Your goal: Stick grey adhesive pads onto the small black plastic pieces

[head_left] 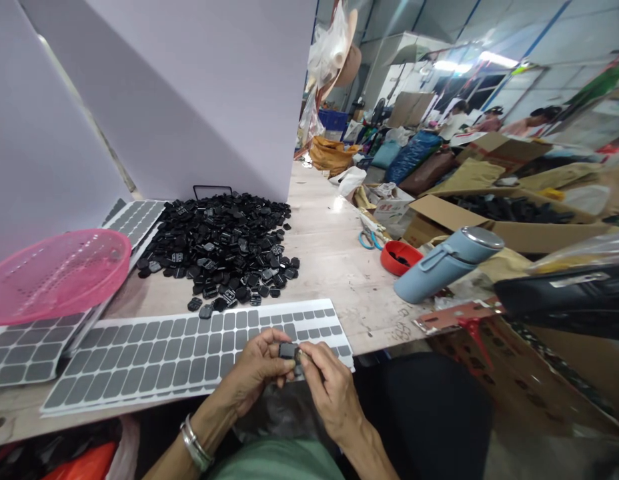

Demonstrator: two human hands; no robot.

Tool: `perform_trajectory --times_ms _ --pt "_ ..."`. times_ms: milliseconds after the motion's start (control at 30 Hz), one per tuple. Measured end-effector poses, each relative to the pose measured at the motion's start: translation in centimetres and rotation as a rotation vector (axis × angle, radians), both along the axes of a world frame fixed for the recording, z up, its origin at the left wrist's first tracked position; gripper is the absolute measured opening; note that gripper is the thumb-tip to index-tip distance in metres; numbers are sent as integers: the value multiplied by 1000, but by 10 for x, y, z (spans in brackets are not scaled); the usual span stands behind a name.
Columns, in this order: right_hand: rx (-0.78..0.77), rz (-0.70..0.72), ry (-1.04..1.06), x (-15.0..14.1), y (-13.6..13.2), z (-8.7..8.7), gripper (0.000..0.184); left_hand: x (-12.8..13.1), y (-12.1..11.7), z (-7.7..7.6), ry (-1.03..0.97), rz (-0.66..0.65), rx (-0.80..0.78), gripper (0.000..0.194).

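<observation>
A small black plastic piece (288, 350) with a flat grey face is pinched between the thumb and fingers of my left hand (257, 367). The fingertips of my right hand (332, 383) close on the right edge of that same piece; whether a thin film lies between them is too small to tell. Both hands are over the near edge of a white sheet of grey rounded stickers (164, 353), which lies on the table. Beyond the sheet spreads a big heap of similar black pieces (229, 247), some with pale markings.
A pink plastic basket (59, 273) rests at the left over more sticker sheets (24, 353). Blue-handled scissors (370, 240), a red bowl (395, 259) and a tilted blue bottle (444, 263) are along the table's right edge. Cardboard boxes (454, 213) and several people are farther off.
</observation>
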State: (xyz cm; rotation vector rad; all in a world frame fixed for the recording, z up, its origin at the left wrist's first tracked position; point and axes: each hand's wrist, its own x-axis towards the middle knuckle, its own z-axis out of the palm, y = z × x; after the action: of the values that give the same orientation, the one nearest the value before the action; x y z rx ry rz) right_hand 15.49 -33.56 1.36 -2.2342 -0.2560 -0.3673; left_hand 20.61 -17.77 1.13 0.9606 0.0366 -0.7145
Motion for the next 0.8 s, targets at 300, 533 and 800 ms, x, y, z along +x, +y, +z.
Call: perform_trajectory --times_ms 300,533,800 --pt "-87 -9 13 -5 -3 -3 25 -4 -4 -4 -23 3 27 45" --pt "-203 -12 -35 -8 1 -4 26 -6 -7 -6 -61 10 94 46" --pt "-370 -61 29 -15 -23 -9 28 6 10 0 -227 197 365 38"
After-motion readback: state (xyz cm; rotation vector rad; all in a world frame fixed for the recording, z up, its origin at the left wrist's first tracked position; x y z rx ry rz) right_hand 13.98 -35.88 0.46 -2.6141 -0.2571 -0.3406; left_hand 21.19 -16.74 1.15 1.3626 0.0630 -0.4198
